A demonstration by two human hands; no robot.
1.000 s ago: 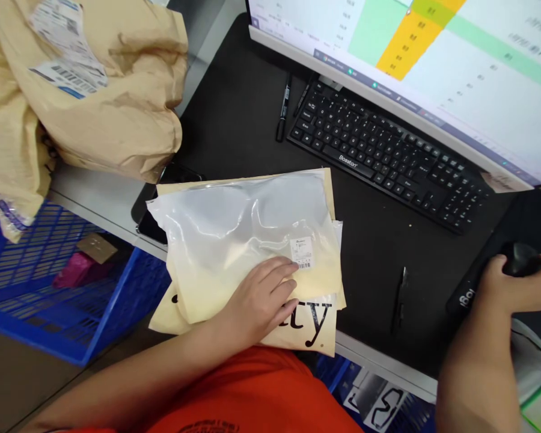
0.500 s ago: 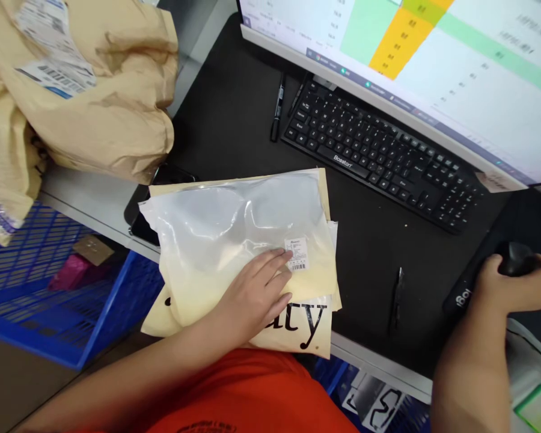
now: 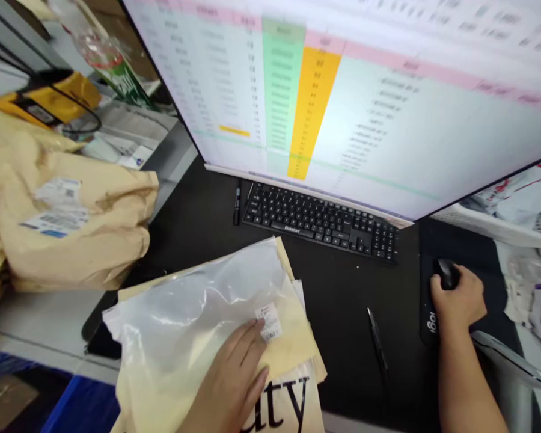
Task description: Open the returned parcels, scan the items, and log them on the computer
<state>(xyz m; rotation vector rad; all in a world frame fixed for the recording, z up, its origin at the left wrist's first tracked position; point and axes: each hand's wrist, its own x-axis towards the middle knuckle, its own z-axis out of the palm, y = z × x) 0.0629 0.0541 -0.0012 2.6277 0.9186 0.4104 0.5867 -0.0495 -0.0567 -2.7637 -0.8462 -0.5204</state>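
Observation:
My left hand (image 3: 234, 376) lies flat on a clear-fronted plastic packet (image 3: 193, 319), fingers stretched out. The fingertips touch the lower left of a white barcode label (image 3: 269, 322) stuck on it. Under the packet are cream-coloured bags (image 3: 313, 403), one with large black letters, partly covered by my hand. At the right, my right hand (image 3: 462, 300) is wrapped round a black computer mouse (image 3: 446, 272) on a dark mouse pad (image 3: 469, 252). A pen (image 3: 377, 340) lies on the black desk mat between the two hands.
A large monitor (image 3: 365, 108) showing a coloured spreadsheet stands behind a black keyboard (image 3: 315, 221). A marker (image 3: 237, 203) lies left of the keyboard. Tan parcels with labels (image 3: 72, 240) are piled at the left, near a green-labelled bottle (image 3: 121, 72) and blue crates (image 3: 76, 403).
The view has tilted up, showing more of the monitor and its sheet. My left hand stays on the packet and my right hand stays on the mouse.

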